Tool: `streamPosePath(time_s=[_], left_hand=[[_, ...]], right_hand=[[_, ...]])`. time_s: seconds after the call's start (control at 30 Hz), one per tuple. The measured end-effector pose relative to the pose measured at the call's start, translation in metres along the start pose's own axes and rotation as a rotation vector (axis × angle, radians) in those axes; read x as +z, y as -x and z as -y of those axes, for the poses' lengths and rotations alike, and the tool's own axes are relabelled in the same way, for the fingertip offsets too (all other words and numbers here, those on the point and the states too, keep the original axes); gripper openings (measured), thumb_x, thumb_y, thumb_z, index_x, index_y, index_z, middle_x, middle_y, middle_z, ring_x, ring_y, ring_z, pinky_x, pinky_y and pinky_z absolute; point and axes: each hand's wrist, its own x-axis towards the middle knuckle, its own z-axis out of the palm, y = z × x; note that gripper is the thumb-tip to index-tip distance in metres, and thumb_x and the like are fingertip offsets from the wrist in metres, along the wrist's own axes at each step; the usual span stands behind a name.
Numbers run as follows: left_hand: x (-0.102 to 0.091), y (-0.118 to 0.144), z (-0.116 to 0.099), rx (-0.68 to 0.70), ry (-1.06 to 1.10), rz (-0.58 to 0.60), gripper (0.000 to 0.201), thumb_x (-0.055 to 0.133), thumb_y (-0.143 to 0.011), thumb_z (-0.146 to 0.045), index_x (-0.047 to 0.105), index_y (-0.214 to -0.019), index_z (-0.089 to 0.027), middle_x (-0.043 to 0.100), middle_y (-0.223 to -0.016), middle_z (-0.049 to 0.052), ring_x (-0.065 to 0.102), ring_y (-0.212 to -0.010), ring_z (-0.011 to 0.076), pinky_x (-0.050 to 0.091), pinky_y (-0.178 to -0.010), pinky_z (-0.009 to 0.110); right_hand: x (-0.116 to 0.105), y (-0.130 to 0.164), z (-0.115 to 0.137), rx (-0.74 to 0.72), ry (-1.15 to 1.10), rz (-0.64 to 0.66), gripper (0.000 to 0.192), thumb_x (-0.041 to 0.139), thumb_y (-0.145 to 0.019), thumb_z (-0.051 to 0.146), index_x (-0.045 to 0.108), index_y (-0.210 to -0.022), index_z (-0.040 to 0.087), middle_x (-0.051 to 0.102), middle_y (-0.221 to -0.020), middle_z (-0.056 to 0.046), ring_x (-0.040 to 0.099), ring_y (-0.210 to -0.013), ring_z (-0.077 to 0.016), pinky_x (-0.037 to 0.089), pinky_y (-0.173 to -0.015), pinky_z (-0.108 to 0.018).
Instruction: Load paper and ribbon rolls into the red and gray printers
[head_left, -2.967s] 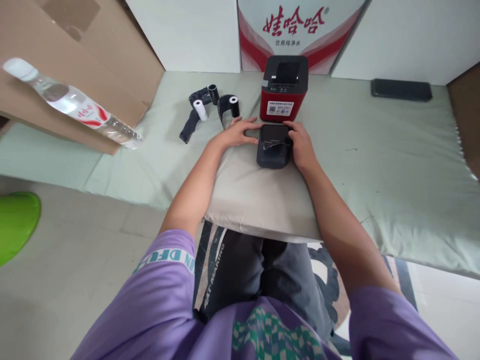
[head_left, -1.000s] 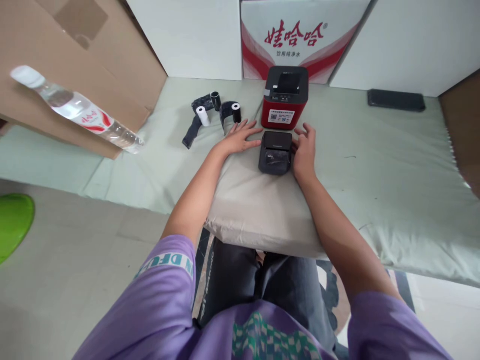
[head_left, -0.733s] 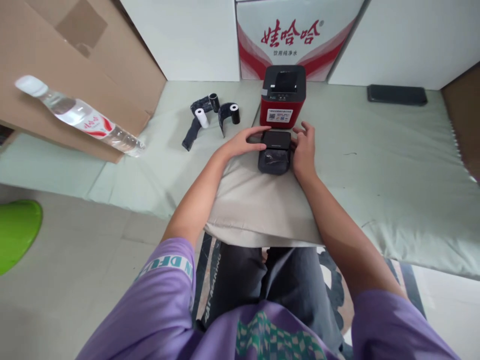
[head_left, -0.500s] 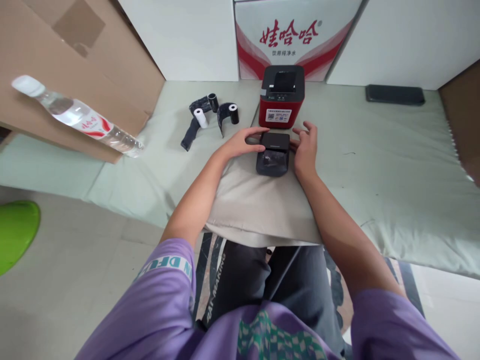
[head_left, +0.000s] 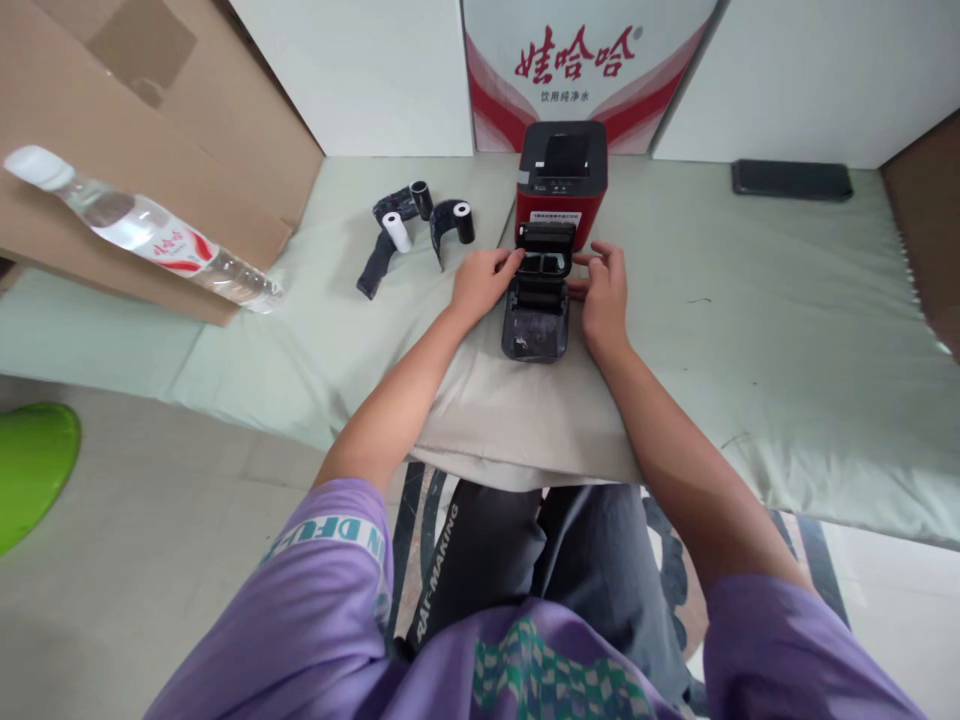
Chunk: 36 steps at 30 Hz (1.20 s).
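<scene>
A small black printer lies on a grey pillow, its lid raised at the far end. The left hand and right hand press its sides, each grip loose, fingertips seemingly on the lid's edges. A red printer stands just beyond. Paper rolls lie far left; a bottle further left.

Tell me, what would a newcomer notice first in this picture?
First, the small black printer on the grey pillow at the centre, lid open, with the left hand and right hand at its sides. Just behind stands a red printer. At far left, a water bottle lies against cardboard.
</scene>
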Motion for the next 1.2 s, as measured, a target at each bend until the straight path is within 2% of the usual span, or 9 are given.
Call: streamPosePath(time_s=[0.17, 0.23, 0.4, 0.5, 0.6, 0.73, 0.97, 1.13, 1.2], left_hand=[[-0.009, 0.003, -0.008, 0.018, 0.022, -0.114, 0.062, 0.047, -0.111, -0.069, 0.058, -0.069, -0.024, 0.057, -0.064, 0.003, 0.068, -0.085, 0.0229, 0.054, -0.083, 0.037], [-0.017, 0.006, -0.014, 0.081, 0.017, -0.085, 0.060, 0.045, -0.112, -0.068, 0.064, -0.075, -0.025, 0.063, -0.071, 0.005, 0.069, -0.087, 0.0238, 0.056, -0.086, 0.038], [-0.040, 0.014, -0.039, 0.318, -0.065, 0.337, 0.034, 0.063, -0.105, -0.052, 0.082, -0.095, -0.025, 0.082, -0.102, 0.009, 0.077, -0.104, 0.0288, 0.059, -0.100, 0.044], [-0.049, 0.017, -0.050, 0.387, -0.119, 0.442, 0.025, 0.063, -0.103, -0.035, 0.086, -0.109, -0.030, 0.085, -0.124, 0.005, 0.077, -0.122, 0.0304, 0.059, -0.110, 0.047], [-0.051, 0.018, -0.054, 0.366, -0.155, 0.481, 0.032, 0.063, -0.100, -0.027, 0.086, -0.121, -0.032, 0.085, -0.133, 0.002, 0.077, -0.126, 0.0291, 0.059, -0.112, 0.046], [-0.051, 0.018, -0.055, 0.321, -0.185, 0.508, 0.039, 0.062, -0.101, -0.026, 0.083, -0.133, -0.029, 0.082, -0.139, 0.004, 0.076, -0.129, 0.0279, 0.059, -0.112, 0.041], [-0.046, 0.013, -0.050, 0.312, -0.184, 0.543, 0.040, 0.064, -0.101, -0.031, 0.083, -0.136, -0.025, 0.077, -0.144, 0.009, 0.075, -0.128, 0.0286, 0.058, -0.113, 0.039], [-0.047, 0.014, -0.048, 0.249, -0.188, 0.556, 0.041, 0.064, -0.102, -0.029, 0.082, -0.139, -0.033, 0.081, -0.142, 0.002, 0.074, -0.132, 0.0293, 0.057, -0.118, 0.041], [-0.047, 0.013, -0.049, 0.242, -0.199, 0.567, 0.043, 0.063, -0.102, -0.028, 0.080, -0.141, -0.032, 0.079, -0.145, 0.003, 0.074, -0.134, 0.0297, 0.056, -0.119, 0.041]], right_hand=[[-0.001, -0.002, -0.007, -0.020, 0.037, 0.031, 0.076, 0.038, -0.098, 0.092, 0.056, -0.143, 0.034, 0.069, -0.133, -0.011, 0.077, -0.111, -0.0287, 0.068, -0.091, -0.051], [-0.002, -0.004, -0.010, -0.027, 0.056, 0.033, 0.076, 0.037, -0.098, 0.093, 0.056, -0.143, 0.034, 0.069, -0.133, -0.012, 0.077, -0.110, -0.0284, 0.068, -0.092, -0.051], [-0.001, -0.006, -0.010, -0.011, 0.072, 0.005, 0.079, 0.036, -0.096, 0.095, 0.058, -0.138, 0.031, 0.068, -0.131, -0.013, 0.077, -0.104, -0.0283, 0.068, -0.089, -0.052], [0.001, -0.005, -0.006, -0.005, 0.049, -0.007, 0.079, 0.038, -0.095, 0.096, 0.059, -0.134, 0.030, 0.069, -0.125, -0.012, 0.076, -0.098, -0.0260, 0.068, -0.085, -0.048], [0.002, -0.004, -0.004, -0.003, 0.030, -0.017, 0.080, 0.038, -0.094, 0.097, 0.059, -0.132, 0.030, 0.069, -0.121, -0.010, 0.076, -0.097, -0.0251, 0.068, -0.085, -0.046], [0.003, -0.005, -0.008, -0.009, 0.047, -0.013, 0.081, 0.037, -0.094, 0.098, 0.060, -0.132, 0.030, 0.069, -0.120, -0.010, 0.075, -0.100, -0.0256, 0.067, -0.088, -0.048], [0.002, -0.004, -0.005, -0.030, 0.046, 0.045, 0.083, 0.035, -0.095, 0.098, 0.064, -0.130, 0.029, 0.074, -0.114, -0.010, 0.076, -0.101, -0.0266, 0.067, -0.091, -0.049], [0.002, -0.002, 0.003, -0.019, 0.039, 0.053, 0.081, 0.037, -0.096, 0.097, 0.067, -0.126, 0.028, 0.076, -0.112, -0.010, 0.076, -0.097, -0.0258, 0.067, -0.090, -0.049], [0.002, -0.002, 0.003, -0.015, 0.026, 0.036, 0.080, 0.039, -0.095, 0.097, 0.068, -0.123, 0.027, 0.076, -0.111, -0.010, 0.076, -0.095, -0.0253, 0.067, -0.090, -0.049]])
